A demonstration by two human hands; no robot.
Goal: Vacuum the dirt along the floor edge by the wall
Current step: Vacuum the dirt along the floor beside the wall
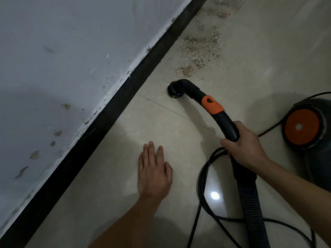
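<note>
Pale tiled floor (161,126), dark skirting (107,111) as landmark. Nearest, left hand (154,169) spread flat beside skirting, likely bracing; right hand (245,145) wrapped around vacuum handle (227,126), nozzle (174,90) lowered near skirting. Beyond nozzle, dirt (198,51) uncollected along skirting.

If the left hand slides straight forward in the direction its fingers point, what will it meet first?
Most likely bare floor tile, then the vacuum nozzle, slightly right of that line. The left hand lies flat with fingers pointing up the picture. Depth is unclear, so it could pass just left of the nozzle.
</note>
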